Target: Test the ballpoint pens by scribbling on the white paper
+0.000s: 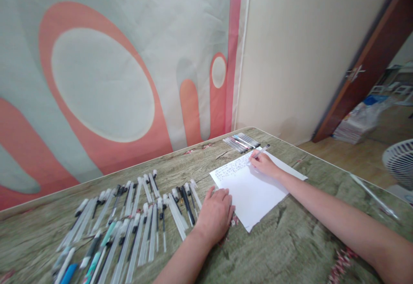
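Note:
My right hand (260, 162) is closed round a pen (266, 148), its tip hidden by the fingers near the upper part of a white sheet of paper (254, 198). Several lines of small dark handwriting (230, 170) run across the sheet's top left. Against the paper's left edge lies my left hand (215, 213), palm down with its fingers stretched out and nothing held. Many pens and clear pen parts (142, 223) are spread in rows to the left of that hand.
A row of pens (241, 142) lies beyond the paper. On the right of the table (309, 232) is a clear plastic strip or packet (374, 196). A patterned banner (106, 81) hangs behind; a white fan (400, 163) and an opened door (364, 64) stand at the right.

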The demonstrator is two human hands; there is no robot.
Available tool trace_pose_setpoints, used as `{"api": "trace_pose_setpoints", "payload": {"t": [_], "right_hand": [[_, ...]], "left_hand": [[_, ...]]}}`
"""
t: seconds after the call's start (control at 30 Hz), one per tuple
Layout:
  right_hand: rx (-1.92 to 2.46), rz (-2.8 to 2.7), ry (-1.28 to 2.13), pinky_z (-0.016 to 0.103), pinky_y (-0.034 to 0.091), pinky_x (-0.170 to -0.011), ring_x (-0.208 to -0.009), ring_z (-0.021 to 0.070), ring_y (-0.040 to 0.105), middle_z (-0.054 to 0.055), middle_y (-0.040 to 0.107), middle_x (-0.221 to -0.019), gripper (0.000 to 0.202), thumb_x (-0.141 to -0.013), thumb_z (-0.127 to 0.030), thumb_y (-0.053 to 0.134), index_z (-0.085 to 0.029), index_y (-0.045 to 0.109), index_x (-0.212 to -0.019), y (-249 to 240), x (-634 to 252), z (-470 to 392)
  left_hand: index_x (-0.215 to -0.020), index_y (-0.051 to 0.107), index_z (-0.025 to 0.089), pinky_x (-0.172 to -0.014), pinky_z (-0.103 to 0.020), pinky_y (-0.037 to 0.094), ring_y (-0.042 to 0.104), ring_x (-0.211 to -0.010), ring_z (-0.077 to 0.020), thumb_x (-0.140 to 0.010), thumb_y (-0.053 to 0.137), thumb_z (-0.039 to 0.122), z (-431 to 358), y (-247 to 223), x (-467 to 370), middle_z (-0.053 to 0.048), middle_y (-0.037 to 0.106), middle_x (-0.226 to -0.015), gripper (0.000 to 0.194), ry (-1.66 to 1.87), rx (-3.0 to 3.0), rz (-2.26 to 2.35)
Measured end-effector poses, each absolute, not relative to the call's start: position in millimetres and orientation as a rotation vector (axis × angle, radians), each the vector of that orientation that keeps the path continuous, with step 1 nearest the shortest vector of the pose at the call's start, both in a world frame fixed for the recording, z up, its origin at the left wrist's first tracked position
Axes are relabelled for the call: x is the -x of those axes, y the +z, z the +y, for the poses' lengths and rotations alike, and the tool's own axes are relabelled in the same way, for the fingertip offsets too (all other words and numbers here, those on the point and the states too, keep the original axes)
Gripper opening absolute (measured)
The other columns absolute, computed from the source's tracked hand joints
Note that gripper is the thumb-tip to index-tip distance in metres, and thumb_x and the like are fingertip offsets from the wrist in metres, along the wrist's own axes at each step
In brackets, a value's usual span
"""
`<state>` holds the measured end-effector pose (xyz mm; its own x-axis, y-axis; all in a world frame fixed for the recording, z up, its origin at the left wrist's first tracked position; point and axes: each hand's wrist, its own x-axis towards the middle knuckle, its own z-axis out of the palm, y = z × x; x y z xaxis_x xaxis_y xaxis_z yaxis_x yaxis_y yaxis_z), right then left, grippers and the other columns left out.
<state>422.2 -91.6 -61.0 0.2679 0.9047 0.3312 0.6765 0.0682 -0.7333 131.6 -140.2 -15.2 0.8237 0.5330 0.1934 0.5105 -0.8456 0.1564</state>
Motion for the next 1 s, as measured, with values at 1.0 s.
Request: {"api": "trace_pose_setpoints", "payload": {"t": [1.0], "right_hand": [[1.690, -1.489, 0.327, 0.023, 0.034, -0.049, -0.047, 0.0110, 0.046, -0.004, 0.049, -0.048, 0.011, -0.072, -0.028, 0.045, -0.020, 0.047, -0.065, -61.1, -423.6, -90.8]], "left_hand": [[-0.098, 0.054, 0.019, -0.104, -0.042, 0.020, 0.047, -0.110, -0.0189, -0.085, 0.038, 0.028, -140.0, -18.2, -131.8, -0.008, 0.055, -0.116, 0.023, 0.385, -2.904, 0.841]]}}
